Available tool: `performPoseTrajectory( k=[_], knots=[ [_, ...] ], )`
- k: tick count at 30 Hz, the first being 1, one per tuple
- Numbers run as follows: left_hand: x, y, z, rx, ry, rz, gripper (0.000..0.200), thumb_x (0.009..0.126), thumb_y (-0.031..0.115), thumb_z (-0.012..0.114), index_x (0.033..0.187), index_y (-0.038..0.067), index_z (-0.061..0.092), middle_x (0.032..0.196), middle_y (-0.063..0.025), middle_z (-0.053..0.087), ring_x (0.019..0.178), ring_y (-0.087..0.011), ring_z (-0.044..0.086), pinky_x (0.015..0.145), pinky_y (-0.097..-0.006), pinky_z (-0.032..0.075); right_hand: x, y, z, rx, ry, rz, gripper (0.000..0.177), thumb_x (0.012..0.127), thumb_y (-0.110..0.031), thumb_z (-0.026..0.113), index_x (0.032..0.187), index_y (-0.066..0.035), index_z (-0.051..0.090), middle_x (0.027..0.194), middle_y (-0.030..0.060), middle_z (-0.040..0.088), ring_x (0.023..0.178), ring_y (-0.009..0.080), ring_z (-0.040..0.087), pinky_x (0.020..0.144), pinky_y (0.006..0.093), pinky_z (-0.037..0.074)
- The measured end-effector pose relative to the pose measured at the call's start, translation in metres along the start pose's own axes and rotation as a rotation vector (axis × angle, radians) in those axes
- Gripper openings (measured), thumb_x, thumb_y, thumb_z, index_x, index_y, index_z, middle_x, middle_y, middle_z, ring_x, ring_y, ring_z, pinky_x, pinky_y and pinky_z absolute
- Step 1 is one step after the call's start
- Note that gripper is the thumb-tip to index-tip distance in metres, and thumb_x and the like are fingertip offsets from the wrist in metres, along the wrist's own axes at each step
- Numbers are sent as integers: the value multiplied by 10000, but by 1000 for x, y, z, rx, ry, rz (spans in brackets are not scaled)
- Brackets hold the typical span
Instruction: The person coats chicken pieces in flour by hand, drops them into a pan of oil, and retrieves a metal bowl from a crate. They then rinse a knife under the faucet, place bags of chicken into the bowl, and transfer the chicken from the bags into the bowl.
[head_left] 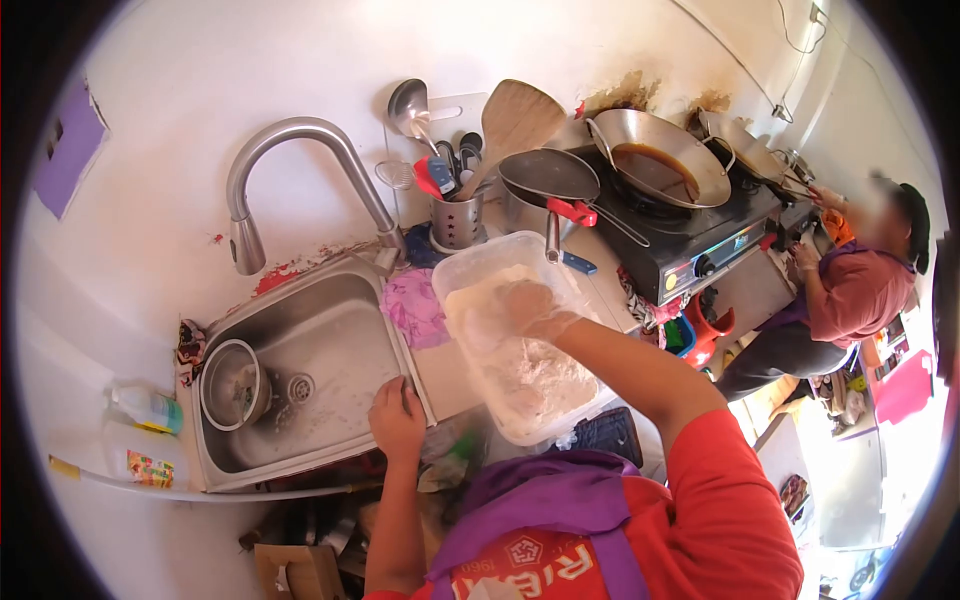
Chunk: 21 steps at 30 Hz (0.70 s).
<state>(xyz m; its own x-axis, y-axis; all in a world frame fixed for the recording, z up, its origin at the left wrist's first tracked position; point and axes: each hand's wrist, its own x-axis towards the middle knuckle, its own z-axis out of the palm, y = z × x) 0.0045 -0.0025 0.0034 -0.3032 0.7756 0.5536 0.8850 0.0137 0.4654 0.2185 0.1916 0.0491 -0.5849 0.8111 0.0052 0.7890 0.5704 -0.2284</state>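
My right hand (528,306) is down in a clear plastic tub (448,282) of pale flour (540,378). It is coated with the powder, and its fingers are hard to make out against it. My left hand (396,418) rests at the front right corner of the steel sink (345,345), its fingers curled over the rim. The tub stands on the counter to the right of the sink, partly overhanging the front edge. A crumpled pink plastic bag (416,306) lies between the tub and the sink.
A metal bowl (232,385) sits in the sink, under a curved faucet (300,128). Behind the tub are a utensil holder (457,222), a strainer (550,175) and a red-and-blue-handled tool (572,212). A wok (665,165) with brown liquid stands on the stove (715,235). Another person (855,285) works at right.
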Motion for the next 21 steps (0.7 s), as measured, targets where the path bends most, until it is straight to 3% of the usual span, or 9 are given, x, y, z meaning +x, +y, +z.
performPoseTrajectory(
  k=[1, 4, 7, 10, 13, 16, 18, 21],
  knots=[
    [0, -2, -1, 1, -4, 3, 206, 782, 115, 540, 964, 27, 580, 942, -148, 599, 835, -341, 575, 690, -422, 445, -2, -1, -8, -53, -14, -64, 402, 791, -401, 563, 1032, -79, 573, 939, 159, 627, 873, 317, 605, 776, 404, 459],
    [0, 0, 0, 1, -3, -7, 214, 781, 115, 545, 975, 33, 578, 946, -142, 600, 845, -333, 575, 702, -419, 443, -4, -6, -20, 11, 373, -170, 286, 804, -272, 539, 997, -62, 569, 830, 145, 631, 788, 326, 616, 673, 429, 488],
    [-2, 1, 0, 21, -10, -17, 221, 782, 115, 547, 987, 37, 577, 957, -138, 598, 864, -325, 571, 717, -415, 437, 10, -12, -20, 9, -31, -151, 281, 798, -271, 535, 995, -71, 547, 836, 159, 609, 801, 329, 607, 683, 437, 481],
    [-2, -3, 0, 20, -16, -8, 225, 791, 123, 540, 996, 39, 577, 970, -135, 595, 888, -322, 565, 735, -410, 430, 7, -22, 27, 127, -140, -240, 283, 791, -264, 530, 999, -72, 529, 875, 177, 583, 820, 332, 597, 699, 448, 472],
    [-3, 0, 1, 31, -34, -18, 228, 806, 142, 528, 1003, 40, 578, 988, -133, 594, 907, -321, 561, 751, -411, 423, -6, -39, 47, -27, 139, -162, 417, 832, -303, 492, 1182, -76, 490, 1058, 221, 553, 789, 338, 571, 702, 421, 472],
    [-3, 3, 0, 27, -46, -14, 226, 815, 145, 519, 1001, 33, 581, 990, -140, 595, 902, -329, 563, 756, -416, 428, -8, -31, 53, -151, 334, -284, 373, 838, -270, 459, 1144, -60, 495, 1013, 213, 554, 763, 328, 570, 660, 403, 473],
    [-2, 4, -2, 28, -21, 12, 218, 814, 123, 517, 990, 14, 589, 974, -160, 597, 877, -347, 570, 747, -421, 444, 2, -28, 48, -24, 201, -171, 325, 816, -223, 479, 1081, -36, 497, 976, 185, 529, 777, 302, 562, 628, 404, 462],
    [-3, 7, -2, 46, -26, 0, 219, 816, 124, 515, 990, 13, 589, 982, -149, 597, 894, -337, 568, 765, -414, 439, -7, -30, 26, -126, 219, -216, 308, 792, -210, 503, 1044, -33, 501, 889, 165, 537, 762, 301, 563, 621, 405, 457]
  ],
)
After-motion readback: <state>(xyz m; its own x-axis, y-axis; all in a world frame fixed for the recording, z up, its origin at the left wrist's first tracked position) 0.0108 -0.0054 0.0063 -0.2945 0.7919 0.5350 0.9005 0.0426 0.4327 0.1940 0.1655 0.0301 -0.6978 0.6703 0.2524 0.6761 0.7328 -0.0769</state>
